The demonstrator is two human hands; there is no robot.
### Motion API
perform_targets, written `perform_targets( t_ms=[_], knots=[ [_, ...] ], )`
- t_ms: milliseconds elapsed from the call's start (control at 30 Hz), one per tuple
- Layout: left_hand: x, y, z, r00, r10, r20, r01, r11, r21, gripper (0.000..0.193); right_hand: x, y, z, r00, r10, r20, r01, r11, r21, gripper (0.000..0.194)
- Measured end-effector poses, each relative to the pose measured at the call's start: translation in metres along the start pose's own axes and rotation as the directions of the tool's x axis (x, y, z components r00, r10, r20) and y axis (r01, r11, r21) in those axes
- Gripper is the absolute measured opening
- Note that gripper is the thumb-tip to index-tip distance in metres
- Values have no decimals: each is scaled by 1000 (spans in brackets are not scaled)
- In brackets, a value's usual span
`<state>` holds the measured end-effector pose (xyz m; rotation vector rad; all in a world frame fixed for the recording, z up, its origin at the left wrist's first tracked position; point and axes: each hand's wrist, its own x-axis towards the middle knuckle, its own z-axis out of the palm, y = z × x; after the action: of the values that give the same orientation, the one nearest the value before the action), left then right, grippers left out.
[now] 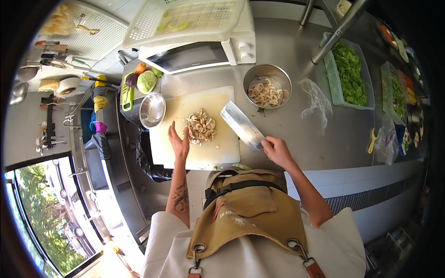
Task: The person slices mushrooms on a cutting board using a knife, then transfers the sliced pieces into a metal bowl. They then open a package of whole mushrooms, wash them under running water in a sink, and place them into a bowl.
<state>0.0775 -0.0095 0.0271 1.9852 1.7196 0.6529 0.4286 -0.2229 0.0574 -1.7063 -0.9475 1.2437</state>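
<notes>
A heap of sliced mushrooms point(201, 128) lies in the middle of a white cutting board point(167, 146). At its left edge is my left hand point(180, 141), fingers apart and holding nothing; whether the thumb touches the slices I cannot tell. My right hand point(278, 151) grips the handle of a cleaver point(242, 125), its broad blade slanting up and left over the board's right edge. Beyond the blade, a round steel pot point(248, 83) holds more mushroom slices point(266, 93). An empty steel bowl point(152, 110) sits at the board's upper left corner.
A white microwave oven point(243, 45) with a plastic basket point(180, 34) on top stands behind the board. Cabbage point(147, 82) and a green peeler-like slicer point(127, 93) lie at left. Crumpled plastic film point(315, 102) and a tub of chopped greens point(349, 74) are right, near a steel post point(333, 38).
</notes>
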Motion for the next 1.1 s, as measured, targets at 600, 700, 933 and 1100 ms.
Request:
perform_targets(
  t_ms=[600, 700, 933, 1100],
  knots=[
    [-6, 71, 101, 962, 84, -260, -141, 968, -206, 77, 77, 8, 150, 978, -207, -37, 192, 951, -240, 29],
    [-3, 80, 97, 949, 42, -311, -141, 942, -303, 72, 69, -17, 143, 978, -204, -41, 186, 946, -265, 29],
    [10, 170, 66, 904, 134, -406, -332, 818, -470, 65, 34, -98, 77, 958, -265, -113, 226, 935, -272, 30],
    [37, 258, 69, 802, 318, -506, -576, 638, -511, 67, 24, -125, 21, 880, -353, -319, 263, 919, -294, 28]
  ],
)
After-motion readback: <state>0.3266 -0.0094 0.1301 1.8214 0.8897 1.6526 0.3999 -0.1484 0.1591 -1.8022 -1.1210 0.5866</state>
